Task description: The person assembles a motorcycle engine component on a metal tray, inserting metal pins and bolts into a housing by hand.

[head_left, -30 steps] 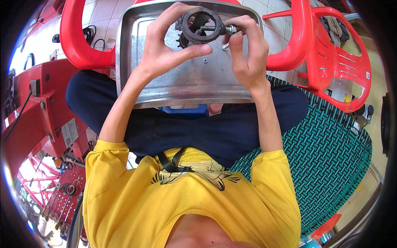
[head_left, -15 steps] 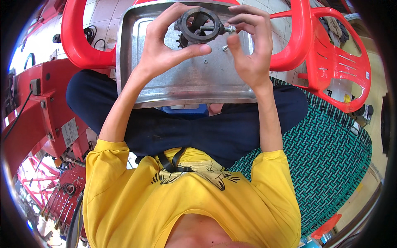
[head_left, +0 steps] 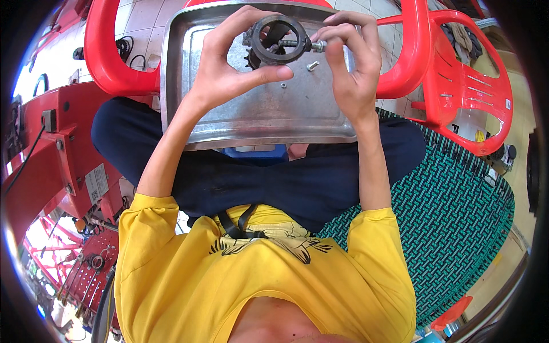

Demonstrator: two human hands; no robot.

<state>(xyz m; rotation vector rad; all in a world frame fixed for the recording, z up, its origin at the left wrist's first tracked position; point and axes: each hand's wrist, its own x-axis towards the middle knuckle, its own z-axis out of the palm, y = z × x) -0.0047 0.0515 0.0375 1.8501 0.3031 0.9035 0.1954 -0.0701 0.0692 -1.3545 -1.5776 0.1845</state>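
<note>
My left hand (head_left: 226,71) is wrapped round a black ring-shaped metal part (head_left: 277,58), held above a metal tray (head_left: 246,123). A toothed edge shows at the part's lower left. Through the ring's right side runs a threaded bolt (head_left: 318,47), its shank reaching into the opening. The thumb and fingers of my right hand (head_left: 357,77) close on the bolt's outer end; the fingertips partly hide one another. On the tray below lie a second, loose bolt (head_left: 312,66) and a small nut (head_left: 283,86).
Red plastic chairs (head_left: 469,86) stand beyond the tray and to the right. Red machinery (head_left: 68,131) is close on my left. A green-and-black woven mat (head_left: 446,228) lies at my right. Cables (head_left: 124,46) rest on the tiled floor at the far left.
My right hand has shifted slightly right and down, its thumb now at the bolt's end. More of the loose bolt on the tray shows. The ring part has moved slightly nearer.
</note>
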